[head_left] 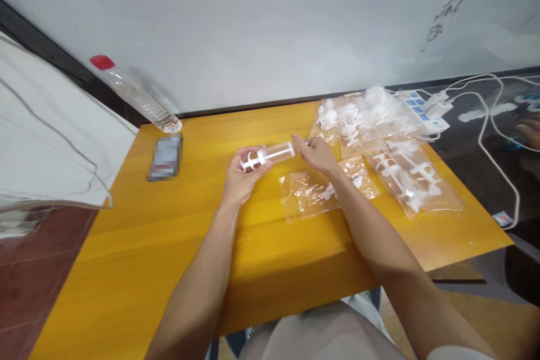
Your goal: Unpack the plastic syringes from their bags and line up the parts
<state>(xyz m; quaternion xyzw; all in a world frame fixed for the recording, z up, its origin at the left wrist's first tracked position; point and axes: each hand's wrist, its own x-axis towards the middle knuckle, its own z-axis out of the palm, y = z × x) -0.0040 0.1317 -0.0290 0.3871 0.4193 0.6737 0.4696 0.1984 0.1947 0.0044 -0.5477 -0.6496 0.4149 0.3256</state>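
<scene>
My left hand is wrapped round a large plastic syringe with a clear barrel, a white collar and a white plunger. The syringe is held nearly level above the yellow table, its barrel end pointing right. At that end is my right hand, its fingers curled together close to the barrel's rim. Whatever those fingers pinch, if anything, is hidden. Below my right wrist lies a clear plastic bag with small white parts in it.
To the right lie a bag of white syringe parts and a heap of bagged white pieces. A power strip with white cables stands behind. A red-capped water bottle and a phone are at left. Another person's hand shows far right.
</scene>
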